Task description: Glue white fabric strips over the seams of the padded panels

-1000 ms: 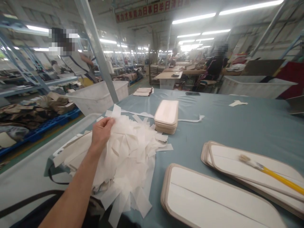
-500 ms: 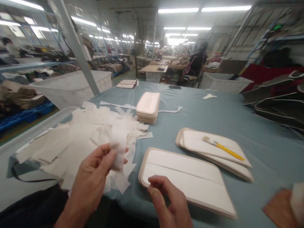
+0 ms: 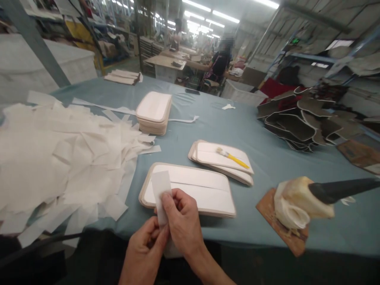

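Both hands pinch one white strip (image 3: pixel 162 184), which stands upright over the near left corner of a stack of white panels with beige edges (image 3: pixel 196 178). My left hand (image 3: pixel 147 247) is closed on the strip's lower end. Higher up, my right hand (image 3: pixel 184 219) grips it between thumb and fingers. Each panel face shows a dark lengthwise line. Behind lies a smaller, fanned stack of similar panels (image 3: pixel 204 152) with a yellow-handled brush (image 3: pixel 234 158) on top. A large heap of loose white strips (image 3: pixel 86 154) spreads to the left.
A taller panel stack (image 3: pixel 154 109) stands farther back on the blue-green table cover (image 3: pixel 178 142). At right, a cream container with a dark handle in it (image 3: pixel 297 198) sits on a brown board (image 3: pixel 268 202). Dark curved pieces (image 3: pixel 299 118) are piled behind. A person (image 3: pixel 219 63) sits in the distance.
My right hand has moved over to the strip and now grips it with the left. The view has swung right, showing the whole container and more of the dark pile.
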Demonstrator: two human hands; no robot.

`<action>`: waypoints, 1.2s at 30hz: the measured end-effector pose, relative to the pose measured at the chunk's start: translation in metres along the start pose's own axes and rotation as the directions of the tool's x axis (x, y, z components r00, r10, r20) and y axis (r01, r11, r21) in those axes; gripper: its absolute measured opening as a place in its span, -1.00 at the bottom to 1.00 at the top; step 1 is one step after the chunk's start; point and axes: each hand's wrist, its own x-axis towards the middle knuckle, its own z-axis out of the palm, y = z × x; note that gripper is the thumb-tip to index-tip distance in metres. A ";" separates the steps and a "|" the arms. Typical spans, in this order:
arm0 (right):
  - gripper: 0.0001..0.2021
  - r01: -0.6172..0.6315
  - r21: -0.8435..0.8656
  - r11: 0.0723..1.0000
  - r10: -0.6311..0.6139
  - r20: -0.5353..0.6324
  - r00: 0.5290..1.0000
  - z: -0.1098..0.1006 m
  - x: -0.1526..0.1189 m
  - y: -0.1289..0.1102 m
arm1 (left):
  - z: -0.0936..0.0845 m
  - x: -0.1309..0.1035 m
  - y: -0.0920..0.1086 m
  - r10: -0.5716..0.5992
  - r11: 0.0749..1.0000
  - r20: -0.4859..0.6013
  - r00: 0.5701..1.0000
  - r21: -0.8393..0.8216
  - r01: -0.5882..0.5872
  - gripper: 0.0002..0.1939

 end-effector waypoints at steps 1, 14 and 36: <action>-0.54 -0.028 0.016 0.999 0.028 0.006 1.000 -0.003 -0.002 -0.001 | 0.002 -0.001 -0.003 0.026 0.999 0.023 0.999 0.034 -0.027 -0.60; -0.68 0.127 -0.679 0.723 -0.002 0.182 0.983 -0.068 0.020 -0.049 | -0.009 0.005 0.026 0.814 0.391 0.170 0.555 0.546 -0.741 -0.91; -0.80 0.198 -0.900 0.389 0.201 0.292 0.935 -0.027 0.094 -0.062 | -0.053 0.059 0.013 0.783 0.278 0.153 0.602 0.781 -0.559 -0.76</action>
